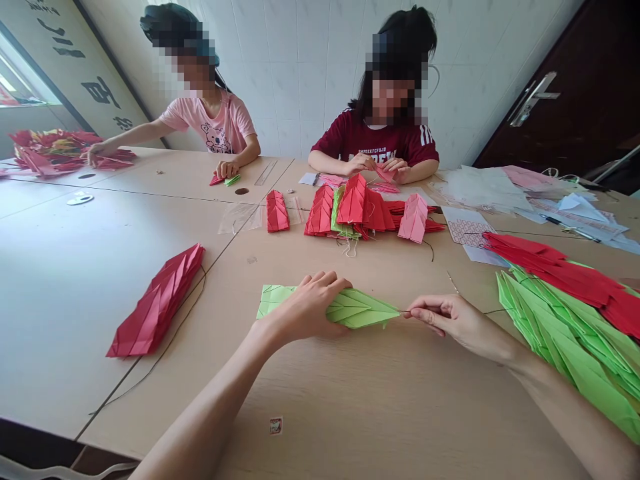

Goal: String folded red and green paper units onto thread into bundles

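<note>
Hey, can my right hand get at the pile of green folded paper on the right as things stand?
Probably yes: your right hand lies close beside the green folded paper pile, with only a thin dark wire between, though it's pinching that wire.

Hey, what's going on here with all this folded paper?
Three people are working around a light wooden table covered in folded paper. The left hand grips a pleated green paper piece, while the right hand pinches a thin dark wire at its tip. Green pleated pieces and red ones lie in piles to the right. Across the table, a person in a maroon T-shirt and a person in a pink T-shirt handle paper too.
</note>
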{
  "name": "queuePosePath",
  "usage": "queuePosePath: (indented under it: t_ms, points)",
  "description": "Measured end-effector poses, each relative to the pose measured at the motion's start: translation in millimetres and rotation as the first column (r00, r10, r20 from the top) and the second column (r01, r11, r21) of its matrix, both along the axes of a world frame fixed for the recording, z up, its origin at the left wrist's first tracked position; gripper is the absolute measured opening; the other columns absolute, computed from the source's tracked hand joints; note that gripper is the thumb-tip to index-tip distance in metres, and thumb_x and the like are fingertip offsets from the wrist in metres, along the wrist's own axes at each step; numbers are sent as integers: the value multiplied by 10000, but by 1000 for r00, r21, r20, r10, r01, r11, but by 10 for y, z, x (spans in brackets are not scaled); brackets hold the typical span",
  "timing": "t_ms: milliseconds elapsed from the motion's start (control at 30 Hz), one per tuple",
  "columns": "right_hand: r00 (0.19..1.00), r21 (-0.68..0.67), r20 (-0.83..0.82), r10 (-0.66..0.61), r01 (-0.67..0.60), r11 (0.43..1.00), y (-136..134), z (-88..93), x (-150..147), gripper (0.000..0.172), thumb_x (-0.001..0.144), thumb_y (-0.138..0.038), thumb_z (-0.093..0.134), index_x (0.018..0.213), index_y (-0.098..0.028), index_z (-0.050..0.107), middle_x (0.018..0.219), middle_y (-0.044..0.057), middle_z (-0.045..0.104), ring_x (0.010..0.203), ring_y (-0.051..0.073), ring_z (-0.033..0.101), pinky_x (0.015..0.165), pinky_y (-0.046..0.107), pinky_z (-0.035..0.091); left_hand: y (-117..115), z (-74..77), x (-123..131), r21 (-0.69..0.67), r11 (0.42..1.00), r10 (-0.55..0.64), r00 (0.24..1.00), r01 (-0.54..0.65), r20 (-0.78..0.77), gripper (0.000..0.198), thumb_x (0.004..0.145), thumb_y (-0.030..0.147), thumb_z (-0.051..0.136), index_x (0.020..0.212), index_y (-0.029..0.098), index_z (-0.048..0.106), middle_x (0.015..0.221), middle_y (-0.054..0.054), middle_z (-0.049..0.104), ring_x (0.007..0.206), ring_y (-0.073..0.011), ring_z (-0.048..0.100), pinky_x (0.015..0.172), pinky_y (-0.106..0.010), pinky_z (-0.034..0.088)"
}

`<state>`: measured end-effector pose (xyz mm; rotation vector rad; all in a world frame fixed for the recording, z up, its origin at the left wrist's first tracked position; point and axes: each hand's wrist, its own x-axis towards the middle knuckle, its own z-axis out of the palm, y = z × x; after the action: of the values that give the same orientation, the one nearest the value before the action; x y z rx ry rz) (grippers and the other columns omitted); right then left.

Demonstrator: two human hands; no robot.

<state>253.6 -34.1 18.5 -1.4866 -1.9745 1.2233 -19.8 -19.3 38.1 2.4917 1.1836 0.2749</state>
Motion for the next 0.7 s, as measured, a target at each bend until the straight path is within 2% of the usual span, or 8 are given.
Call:
queuePosePath:
  t_ms: [200, 367, 567, 700]
  points:
    - [1000, 25, 6, -15, 15, 1000, 0, 81, 33, 377, 808, -536, 501, 762, -186, 631, 537, -49, 385, 520, 105, 372, 512, 233, 305, 22, 6, -19, -23, 999, 50, 999, -50, 12, 521, 682, 367, 656, 1146, 271, 440, 1058, -18, 507, 1035, -216, 460, 905, -345, 380]
    - [995, 85, -43, -91, 95, 992, 19, 106, 81, 377, 810, -543, 496, 808, -194, 638, 521, -40, 444, 534, 120, 432, 549, 247, 343, 53, -10, -44, -1, 994, 109, 994, -109, 4, 516, 683, 351, 638, 1145, 276, 420, 1038, -11, 507, 1043, -209, 451, 892, -352, 402]
    - [970, 195, -102, -219, 235, 952, 52, 146, 144, 393, 779, -573, 520, 785, -195, 627, 511, -43, 440, 527, 119, 427, 555, 253, 368, 43, 10, -60, -14, 992, 122, 993, -122, -10, 516, 697, 369, 620, 1162, 288, 411, 1049, -14, 516, 1061, -213, 455, 885, -357, 405]
    - [960, 302, -44, -277, 277, 912, 78, 118, 198, 388, 789, -569, 505, 726, -200, 606, 565, -19, 491, 571, 131, 473, 544, 247, 383, 33, 32, -84, -45, 993, 106, 994, -106, -11, 512, 724, 383, 595, 1186, 293, 395, 1093, -18, 517, 1015, -219, 504, 822, -338, 427]
